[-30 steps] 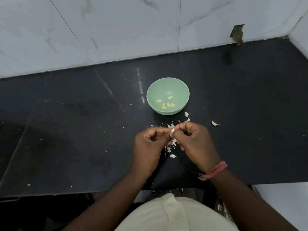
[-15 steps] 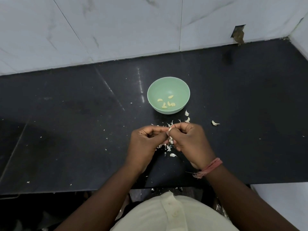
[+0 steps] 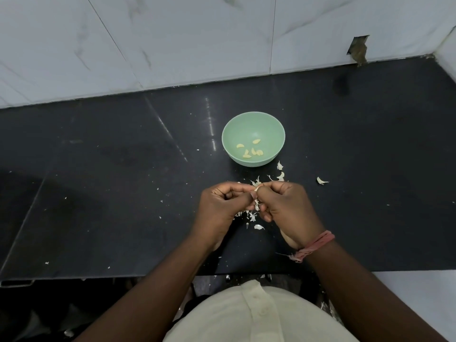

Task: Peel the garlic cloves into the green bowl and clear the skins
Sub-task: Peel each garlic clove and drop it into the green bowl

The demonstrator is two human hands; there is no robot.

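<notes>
White marble wall behind, black tabletop (image 3: pixel 98 193) below me. Mid-peel: my left hand (image 3: pixel 222 208) and right hand (image 3: pixel 286 208) both pinch one garlic clove (image 3: pixel 256 188) near the front edge. Green bowl (image 3: pixel 253 119) sits mid-tabletop; next, I'd judge, strip skin, drop clove in.

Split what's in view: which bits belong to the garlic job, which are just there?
Job: bowl holding peeled cloves; clove pinched between left hand and right hand; skins scattered on the counter.

Just there: wristband; wall tiles; hole in the tile.
</notes>
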